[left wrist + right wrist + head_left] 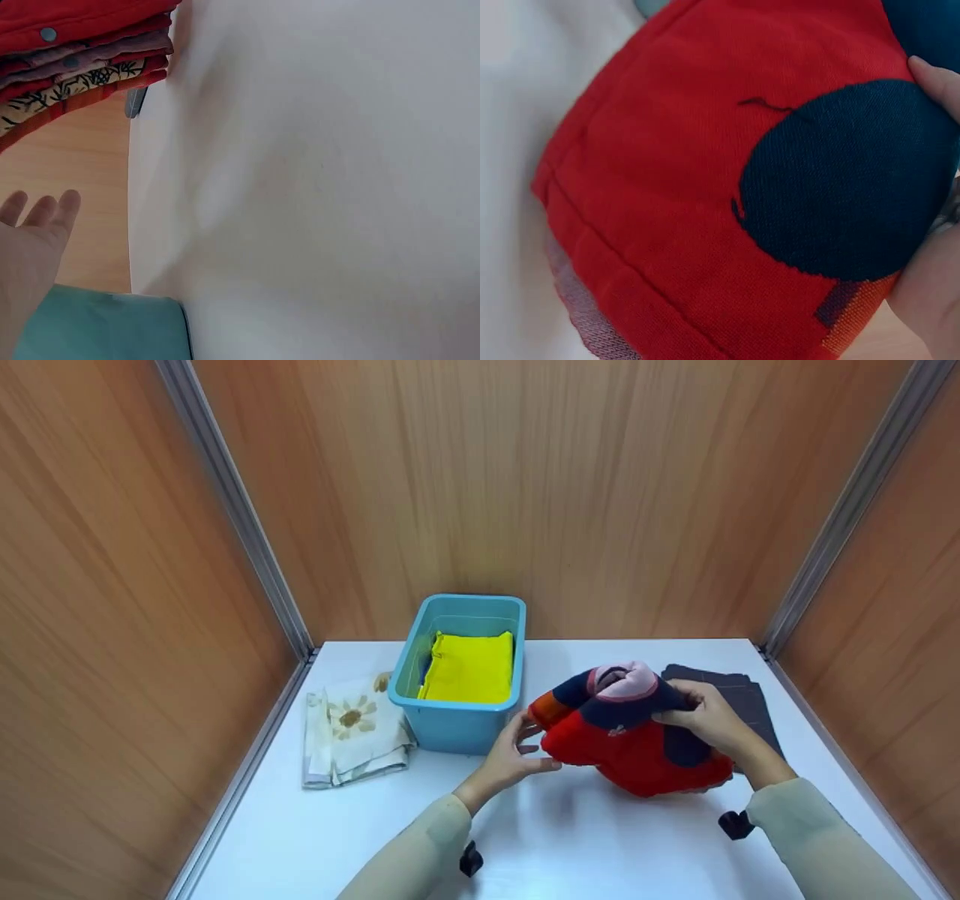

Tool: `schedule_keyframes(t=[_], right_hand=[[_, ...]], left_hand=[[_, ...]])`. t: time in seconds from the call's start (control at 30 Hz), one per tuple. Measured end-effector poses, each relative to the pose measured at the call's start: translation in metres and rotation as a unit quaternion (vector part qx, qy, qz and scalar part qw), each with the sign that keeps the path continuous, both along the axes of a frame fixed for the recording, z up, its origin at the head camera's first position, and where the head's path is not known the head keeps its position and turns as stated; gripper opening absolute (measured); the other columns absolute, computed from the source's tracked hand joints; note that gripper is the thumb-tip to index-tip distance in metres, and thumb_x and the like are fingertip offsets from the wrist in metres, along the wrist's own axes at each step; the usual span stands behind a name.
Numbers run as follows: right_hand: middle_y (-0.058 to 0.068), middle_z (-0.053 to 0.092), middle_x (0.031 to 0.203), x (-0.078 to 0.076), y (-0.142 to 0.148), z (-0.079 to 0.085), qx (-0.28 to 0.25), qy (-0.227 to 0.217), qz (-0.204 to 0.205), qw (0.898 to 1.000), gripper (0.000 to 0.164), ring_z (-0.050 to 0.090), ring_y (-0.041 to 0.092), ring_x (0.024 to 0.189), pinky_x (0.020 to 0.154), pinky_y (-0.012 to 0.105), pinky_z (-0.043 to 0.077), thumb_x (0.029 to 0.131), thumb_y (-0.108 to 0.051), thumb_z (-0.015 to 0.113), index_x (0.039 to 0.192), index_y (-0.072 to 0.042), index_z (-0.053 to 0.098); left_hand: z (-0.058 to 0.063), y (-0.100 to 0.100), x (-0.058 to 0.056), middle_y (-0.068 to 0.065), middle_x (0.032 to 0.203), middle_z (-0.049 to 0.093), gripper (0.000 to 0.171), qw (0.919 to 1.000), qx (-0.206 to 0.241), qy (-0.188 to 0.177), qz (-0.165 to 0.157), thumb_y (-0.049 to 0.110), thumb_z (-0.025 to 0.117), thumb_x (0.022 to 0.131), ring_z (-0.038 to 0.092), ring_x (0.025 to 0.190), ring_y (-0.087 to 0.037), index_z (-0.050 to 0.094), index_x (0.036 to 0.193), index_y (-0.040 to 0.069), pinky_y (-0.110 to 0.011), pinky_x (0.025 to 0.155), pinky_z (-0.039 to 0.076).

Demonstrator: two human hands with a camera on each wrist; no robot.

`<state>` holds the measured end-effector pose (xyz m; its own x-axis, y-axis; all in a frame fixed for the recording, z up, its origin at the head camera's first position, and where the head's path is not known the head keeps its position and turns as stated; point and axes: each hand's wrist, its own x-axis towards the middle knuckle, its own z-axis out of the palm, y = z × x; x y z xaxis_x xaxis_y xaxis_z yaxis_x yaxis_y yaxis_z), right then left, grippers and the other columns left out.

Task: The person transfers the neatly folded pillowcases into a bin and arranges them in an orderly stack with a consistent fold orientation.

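A folded red garment [622, 757] with navy patches and a rolled pink-lined neck is held up over the table. My right hand [709, 721] grips it by its right side, thumb on the navy cloth; the right wrist view shows the thumb at the edge of a big dark round patch [840, 180]. Just left of the garment is my left hand [504, 759], fingers apart. In the left wrist view these fingers [64, 210] stand straight, with a gap between them and the garment's stacked layers [82, 45], which carry snap buttons.
A blue plastic bin [450, 727] stands at the back, a yellow folded cloth [472, 667] inside it. Left of it lies a folded cream cloth [356, 735] with a flower print. Dark folded cloth [742, 697] lies behind my right hand. Wood-grain panels [570, 495] enclose the white table [300, 840].
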<state>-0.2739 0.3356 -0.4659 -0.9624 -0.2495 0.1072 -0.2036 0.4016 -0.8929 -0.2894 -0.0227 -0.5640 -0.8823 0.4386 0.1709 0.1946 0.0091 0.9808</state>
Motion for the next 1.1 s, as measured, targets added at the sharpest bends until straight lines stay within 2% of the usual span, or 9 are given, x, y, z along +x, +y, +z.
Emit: schedule_keyframes(t=[0.1,0.23,0.37,0.53,0.63,0.8,0.97,1.1], right_hand=[[-0.006,0.079,0.12,0.0,0.001,0.003,-0.017,-0.004,0.013,1.0,0.042,0.076,0.014,0.11,0.103,0.048,0.063,0.099,-0.015,0.079,0.138,-0.003,0.069],[-0.009,0.08,0.12,-0.001,0.002,0.005,-0.054,-0.028,0.023,0.998,0.037,0.077,0.015,0.111,0.098,0.039,0.064,0.1,-0.013,0.077,0.136,-0.013,0.071],[-0.009,0.079,0.123,-0.001,0.0,0.004,-0.11,-0.063,0.032,0.991,0.035,0.076,0.019,0.115,0.099,0.04,0.063,0.101,-0.011,0.074,0.134,-0.023,0.071],[-0.01,0.08,0.121,-0.006,-0.005,0.0,-0.185,-0.105,0.019,0.977,0.033,0.075,0.017,0.115,0.101,0.039,0.061,0.104,-0.008,0.067,0.127,-0.032,0.073],[-0.012,0.08,0.12,-0.008,-0.008,-0.002,-0.223,-0.136,-0.007,0.965,0.032,0.074,0.015,0.114,0.102,0.037,0.059,0.106,-0.011,0.066,0.124,-0.036,0.074],[-0.014,0.078,0.119,-0.01,-0.014,-0.005,-0.269,-0.183,-0.051,0.944,0.027,0.07,0.012,0.114,0.101,0.034,0.055,0.107,-0.017,0.069,0.124,-0.038,0.072],[-0.01,0.077,0.113,-0.012,-0.023,-0.006,-0.312,-0.216,-0.078,0.922,0.023,0.071,0.011,0.106,0.094,0.03,0.059,0.107,-0.023,0.071,0.127,-0.033,0.069],[-0.008,0.077,0.112,-0.013,-0.031,-0.007,-0.326,-0.241,-0.089,0.91,0.039,0.073,0.012,0.104,0.092,0.03,0.061,0.106,-0.026,0.073,0.142,-0.027,0.06]], left_hand=[[0.003,0.002,0.0,0.003,0.16,0.058,0.088,0.9994,-0.002,0.009,-0.032,0.024,0.091,0.089,0.056,0.145,-0.025,0.043,0.162,0.027,-0.052,0.119,0.052],[0.007,0.007,0.004,0.011,0.164,0.053,0.097,0.9974,-0.017,-0.014,-0.069,0.033,0.093,0.085,0.058,0.145,-0.019,0.038,0.165,0.037,-0.049,0.12,0.051],[0.01,0.01,0.007,0.012,0.166,0.051,0.098,0.9949,-0.011,-0.037,-0.093,0.031,0.093,0.086,0.058,0.146,-0.019,0.037,0.166,0.037,-0.048,0.12,0.051],[0.012,0.015,0.007,0.007,0.164,0.055,0.089,0.9927,0.027,-0.03,-0.114,0.02,0.086,0.093,0.059,0.146,-0.021,0.037,0.167,0.03,-0.045,0.122,0.049],[0.014,0.017,0.008,0.006,0.163,0.056,0.088,0.9925,0.048,-0.04,-0.105,0.023,0.085,0.094,0.06,0.144,-0.021,0.036,0.167,0.029,-0.044,0.122,0.05],[0.019,0.021,0.009,0.005,0.164,0.056,0.089,0.9905,0.08,-0.077,-0.08,0.029,0.087,0.092,0.06,0.145,-0.024,0.036,0.166,0.029,-0.046,0.12,0.051],[0.023,0.024,0.009,-0.004,0.162,0.057,0.089,0.988,0.108,-0.093,-0.059,0.026,0.085,0.092,0.06,0.143,-0.028,0.034,0.165,0.023,-0.05,0.119,0.053],[0.025,0.026,0.009,-0.002,0.16,0.056,0.097,0.9906,0.09,-0.099,-0.026,0.031,0.089,0.089,0.059,0.142,-0.026,0.03,0.166,0.026,-0.05,0.118,0.053]])
